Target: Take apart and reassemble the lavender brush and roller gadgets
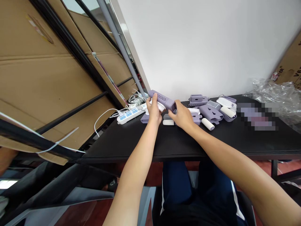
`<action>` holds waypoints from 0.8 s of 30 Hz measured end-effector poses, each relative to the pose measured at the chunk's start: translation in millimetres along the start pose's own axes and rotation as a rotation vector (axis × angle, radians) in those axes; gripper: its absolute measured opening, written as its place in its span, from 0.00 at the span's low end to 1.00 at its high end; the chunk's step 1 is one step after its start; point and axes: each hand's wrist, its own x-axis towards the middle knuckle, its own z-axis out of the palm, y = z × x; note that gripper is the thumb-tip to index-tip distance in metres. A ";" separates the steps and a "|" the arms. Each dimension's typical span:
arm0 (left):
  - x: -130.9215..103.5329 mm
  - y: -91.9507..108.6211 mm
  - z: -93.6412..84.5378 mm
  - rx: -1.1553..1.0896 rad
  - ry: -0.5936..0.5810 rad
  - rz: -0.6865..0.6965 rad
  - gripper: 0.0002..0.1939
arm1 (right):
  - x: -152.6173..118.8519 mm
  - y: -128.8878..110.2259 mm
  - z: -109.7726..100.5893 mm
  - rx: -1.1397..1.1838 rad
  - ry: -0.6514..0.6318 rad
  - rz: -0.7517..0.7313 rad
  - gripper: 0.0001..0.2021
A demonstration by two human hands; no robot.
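Observation:
A long purple part with rows of dark holes (pixel 162 99) is held up above the back of the black table. My left hand (pixel 154 111) is closed around its left portion, and a white-bristled brush (pixel 161 106) shows beneath the part, beside my fingers. My right hand (pixel 180 114) grips the right end of the same part with thumb and fingers. Below my hands lie a short white roller (pixel 168 122) and a purple piece (pixel 145 118). To the right of my right hand rest another white roller (pixel 208 124) and a purple holder with cutouts (pixel 211 113).
A white power strip (pixel 131 115) with cables lies left of my hands on the black table (pixel 185 146). More purple and white pieces (pixel 198 99) are heaped against the wall. Clear plastic wrap (pixel 272 97) covers the right side; a metal frame with cardboard stands left.

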 end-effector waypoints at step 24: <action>36.3 9.2 -30.4 -0.096 0.059 -0.096 0.21 | -11.6 -15.8 1.0 -0.011 -0.039 -0.005 0.15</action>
